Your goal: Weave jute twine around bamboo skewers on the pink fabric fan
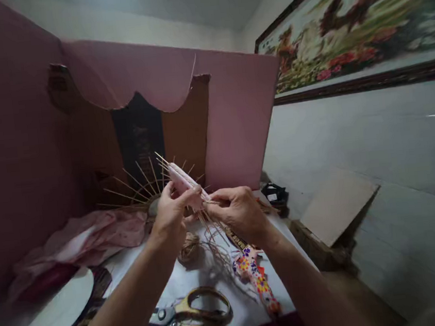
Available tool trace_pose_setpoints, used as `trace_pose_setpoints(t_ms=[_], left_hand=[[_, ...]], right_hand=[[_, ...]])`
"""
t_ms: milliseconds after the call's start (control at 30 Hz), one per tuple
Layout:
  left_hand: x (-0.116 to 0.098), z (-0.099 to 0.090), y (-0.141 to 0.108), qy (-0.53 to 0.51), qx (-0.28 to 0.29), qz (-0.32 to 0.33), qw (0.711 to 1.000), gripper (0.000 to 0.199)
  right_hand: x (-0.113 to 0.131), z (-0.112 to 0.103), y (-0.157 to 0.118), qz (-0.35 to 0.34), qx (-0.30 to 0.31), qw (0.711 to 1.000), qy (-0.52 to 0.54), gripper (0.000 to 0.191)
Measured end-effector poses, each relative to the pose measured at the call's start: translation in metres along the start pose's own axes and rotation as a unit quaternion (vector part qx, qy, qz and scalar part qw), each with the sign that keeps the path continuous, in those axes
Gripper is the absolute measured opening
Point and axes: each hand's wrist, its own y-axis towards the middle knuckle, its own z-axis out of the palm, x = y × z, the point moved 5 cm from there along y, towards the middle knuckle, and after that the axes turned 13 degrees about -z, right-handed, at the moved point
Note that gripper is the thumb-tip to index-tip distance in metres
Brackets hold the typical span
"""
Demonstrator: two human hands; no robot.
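Observation:
A folded piece of pale pink fabric (184, 183) with thin sticks poking out at both ends is held above the white table. My left hand (171, 209) is closed around its left side, thumb on top. My right hand (236, 210) pinches at the lower right end of the bundle; what lies between its fingertips is too small to tell. Below the hands, a ball of brown twine (190, 249) sits on the table, with loose strands (226, 263) trailing to its right.
Gold-handled scissors (202, 310) lie near the front. A flowered fabric strip (255, 278) is to the right. Pink cloth (89, 236) and a white oval board (51, 320) are at left. Behind stand fanned sticks (145, 183) and a cardboard shape (183, 135).

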Motion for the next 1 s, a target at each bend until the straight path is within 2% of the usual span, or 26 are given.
trace_pose_setpoints(t_ms=[233, 367, 500, 633, 800, 1000], left_hand=[[-0.008, -0.001, -0.003, -0.012, 0.015, 0.041, 0.999, 0.054], [-0.015, -0.006, -0.004, -0.045, -0.011, 0.064, 0.997, 0.061], [-0.020, -0.009, -0.003, -0.075, -0.004, 0.068, 0.995, 0.064], [-0.027, -0.016, -0.003, -0.107, -0.025, 0.092, 0.990, 0.068], [-0.036, -0.020, -0.008, -0.134, -0.042, 0.147, 0.979, 0.072], [-0.039, -0.018, -0.010, -0.150, -0.015, 0.134, 0.979, 0.073]], right_hand=[[0.006, -0.001, 0.000, -0.060, -0.011, 0.998, -0.027, 0.017], [0.007, 0.002, -0.001, -0.092, -0.026, 0.995, -0.028, 0.014], [0.009, 0.005, -0.001, -0.102, -0.018, 0.995, -0.013, 0.016], [0.012, 0.008, 0.000, -0.099, 0.011, 0.995, 0.010, 0.020], [0.008, 0.012, -0.001, -0.087, -0.005, 0.991, 0.105, 0.025], [-0.001, 0.013, -0.001, -0.048, -0.026, 0.980, 0.193, 0.024]])
